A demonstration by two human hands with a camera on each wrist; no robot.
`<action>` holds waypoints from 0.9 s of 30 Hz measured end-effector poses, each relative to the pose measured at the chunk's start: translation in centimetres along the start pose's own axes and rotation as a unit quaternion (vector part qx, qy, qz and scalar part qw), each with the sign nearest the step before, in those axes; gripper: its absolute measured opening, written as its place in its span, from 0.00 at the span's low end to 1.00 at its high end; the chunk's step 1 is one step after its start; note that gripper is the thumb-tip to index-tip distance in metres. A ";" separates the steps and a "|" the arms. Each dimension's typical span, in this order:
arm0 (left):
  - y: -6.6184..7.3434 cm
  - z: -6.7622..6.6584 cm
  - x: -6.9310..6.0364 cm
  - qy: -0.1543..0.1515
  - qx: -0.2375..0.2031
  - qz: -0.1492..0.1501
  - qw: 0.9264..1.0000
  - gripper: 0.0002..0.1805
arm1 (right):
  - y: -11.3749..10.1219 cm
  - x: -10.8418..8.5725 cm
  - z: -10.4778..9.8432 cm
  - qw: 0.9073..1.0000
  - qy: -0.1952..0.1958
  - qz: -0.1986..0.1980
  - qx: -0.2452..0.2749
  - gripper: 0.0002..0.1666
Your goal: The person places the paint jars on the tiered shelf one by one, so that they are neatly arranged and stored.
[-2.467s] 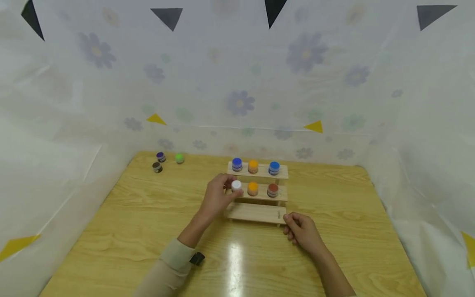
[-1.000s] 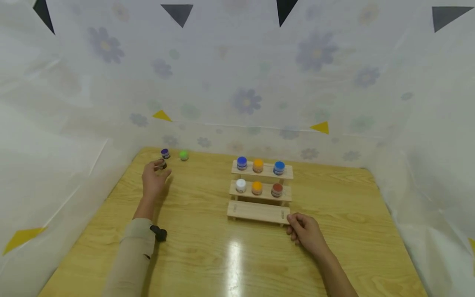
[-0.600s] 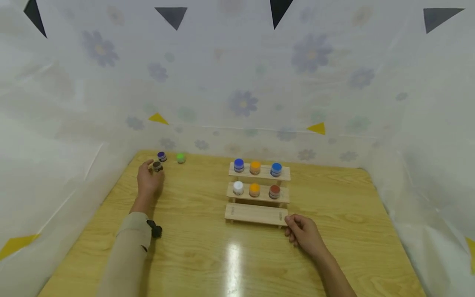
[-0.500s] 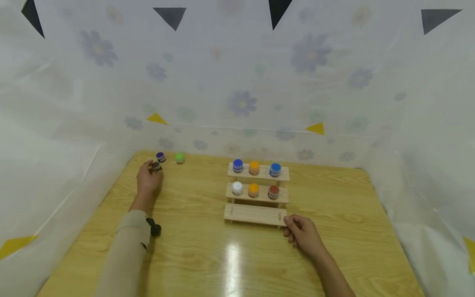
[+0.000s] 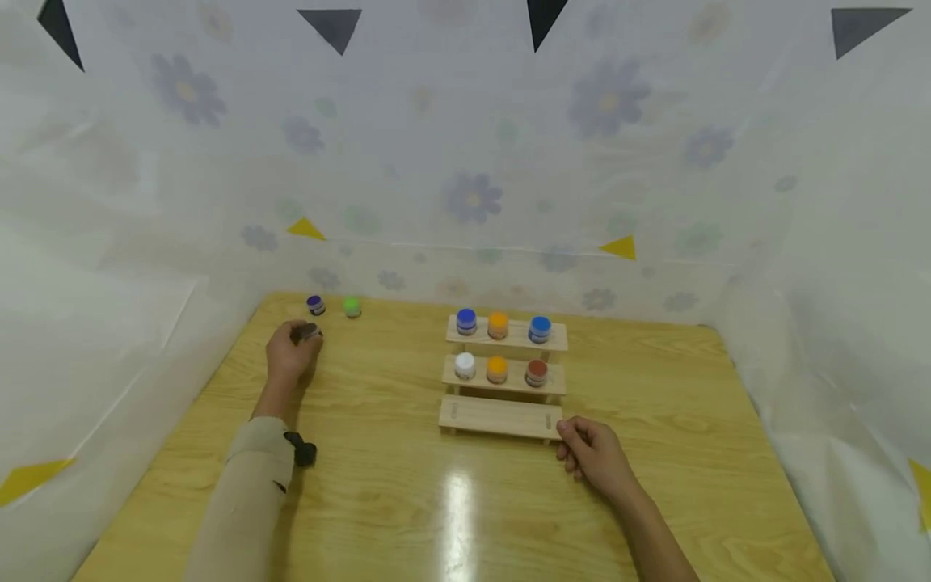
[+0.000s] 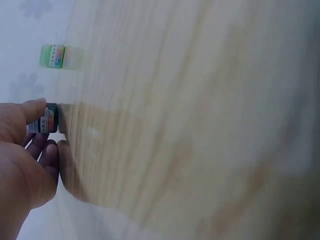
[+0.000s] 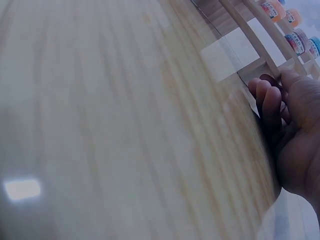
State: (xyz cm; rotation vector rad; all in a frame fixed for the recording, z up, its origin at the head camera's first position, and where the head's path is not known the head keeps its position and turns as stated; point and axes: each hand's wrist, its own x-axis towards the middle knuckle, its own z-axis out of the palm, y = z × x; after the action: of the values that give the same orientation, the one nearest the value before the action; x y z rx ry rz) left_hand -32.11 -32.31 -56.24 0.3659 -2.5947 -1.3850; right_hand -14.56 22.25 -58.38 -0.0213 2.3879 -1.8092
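At the far left, my left hand pinches a small dark-lidded paint jar between thumb and fingers. The left wrist view shows this jar at the tabletop; whether it is lifted I cannot tell. My right hand grips the right front corner of a three-tier wooden display rack with thumb and curled fingers. On the rack's middle tier stand a white jar, an orange jar and a brown-red jar. Its lowest tier bears no jar.
The top tier holds a dark blue jar, an orange jar and a lighter blue jar. A purple-lidded jar and a green jar stand near the table's back left. Pale flowered sheeting encloses the table.
My left hand has let go of the white jar on the middle tier, moved left and closed its fingers on the dark jar. The right hand stays at the rack's corner.
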 end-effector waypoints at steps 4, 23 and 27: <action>0.2 -0.3 -1.3 -0.005 -0.027 -0.002 1.000 0.30 | 0.1 0.0 0.0 1.000 0.003 0.011 -0.001 0.22; 4.8 0.7 -7.4 -0.083 0.009 0.102 0.991 0.27 | 0.2 0.1 -0.1 1.000 0.009 0.007 -0.007 0.22; 6.4 1.5 -9.4 -0.101 0.013 0.106 0.989 0.27 | 0.2 0.1 -0.1 1.000 0.010 0.007 -0.007 0.22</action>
State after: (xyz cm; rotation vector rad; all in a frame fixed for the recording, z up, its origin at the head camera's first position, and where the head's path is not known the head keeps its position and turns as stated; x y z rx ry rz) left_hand -24.37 -24.87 -52.15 -0.0520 -2.7163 -1.3796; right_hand -14.67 22.35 -58.52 0.0116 2.4087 -1.7962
